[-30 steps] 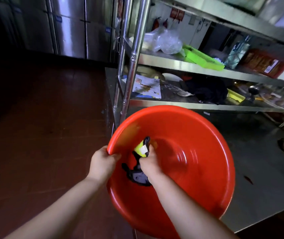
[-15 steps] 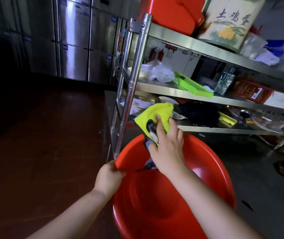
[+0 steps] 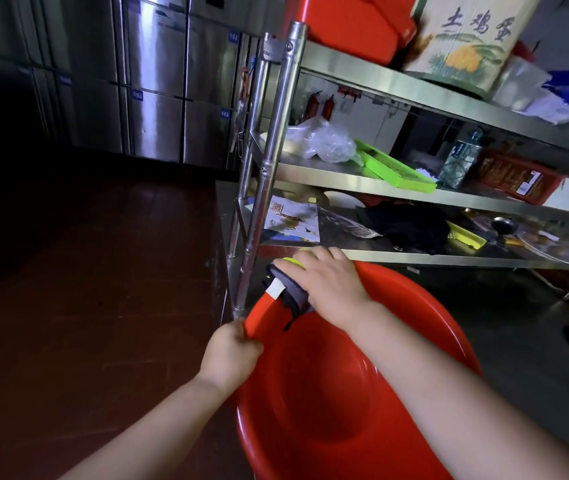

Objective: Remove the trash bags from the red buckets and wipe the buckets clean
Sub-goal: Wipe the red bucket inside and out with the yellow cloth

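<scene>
A large red bucket (image 3: 328, 403) is held low in front of me, its opening facing up toward me. My left hand (image 3: 229, 355) grips its left rim. My right hand (image 3: 328, 284) presses a grey and yellow cloth (image 3: 288, 291) with a white tag onto the far left rim. Most of the cloth is hidden under the hand. No trash bag is visible in this bucket. Another red container (image 3: 349, 24) stands on the top shelf.
A steel shelf rack (image 3: 276, 143) stands right behind the bucket, holding a clear plastic bag (image 3: 321, 140), a green tray (image 3: 397, 168), papers, a dark cloth and a bottle. Steel cabinets (image 3: 158, 81) line the far wall. Dark red floor lies to the left.
The bucket tilted from facing me to lying flatter and lower. My right hand moved the cloth from inside the bucket up to the far rim, then down flat onto it.
</scene>
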The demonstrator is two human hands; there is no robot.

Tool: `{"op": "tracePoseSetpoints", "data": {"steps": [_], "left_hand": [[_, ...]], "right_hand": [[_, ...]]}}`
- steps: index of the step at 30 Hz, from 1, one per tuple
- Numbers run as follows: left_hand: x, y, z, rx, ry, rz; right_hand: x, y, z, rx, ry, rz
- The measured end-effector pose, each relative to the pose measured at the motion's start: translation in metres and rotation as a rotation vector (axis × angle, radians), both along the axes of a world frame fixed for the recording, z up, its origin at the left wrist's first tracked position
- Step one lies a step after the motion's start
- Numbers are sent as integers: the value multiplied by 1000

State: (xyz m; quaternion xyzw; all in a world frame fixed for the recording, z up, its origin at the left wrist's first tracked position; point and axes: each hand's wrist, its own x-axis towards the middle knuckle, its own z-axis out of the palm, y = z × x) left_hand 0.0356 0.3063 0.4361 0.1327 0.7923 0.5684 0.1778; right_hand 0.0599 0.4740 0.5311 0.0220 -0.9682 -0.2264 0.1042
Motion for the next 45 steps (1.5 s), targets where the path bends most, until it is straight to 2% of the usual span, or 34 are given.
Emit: {"op": "tracePoseSetpoints", "data": {"steps": [5, 11, 15, 18, 20, 23, 25, 28, 33, 39, 42, 45], "left_hand": [[7, -2, 2, 84, -37, -23], [16, -3, 5, 181, -80, -14], [20, -4, 1, 173, -69, 0], [23, -2, 1, 89, 19, -20], [24, 2, 2, 18, 99, -45], [26, 10, 9, -51, 217, -68], [27, 10, 11, -50, 221, -56], [28, 5, 9, -11, 162, -32], [31, 0, 5, 52, 61, -1], [41, -20, -11, 172, -64, 129], [47, -27, -11, 100, -40, 122], [32, -27, 9, -101, 127, 41]], "right_hand": [[8, 18, 10, 24, 30, -111], [25, 33, 8, -7, 175, -177], [40, 35, 4, 33, 235, -169], [46, 32, 0, 31, 299, -191], [44, 19, -7, 5, 318, -138], [38, -13, -31, -1, 292, 147], [35, -24, -40, -2, 290, 238], [36, -17, -35, 27, 300, 265], [46, 5, -24, -12, 347, 72], [78, 53, -9, -41, 457, -409], [89, 60, -2, -54, 403, -435], [87, 57, 8, -46, 362, -341]]}}
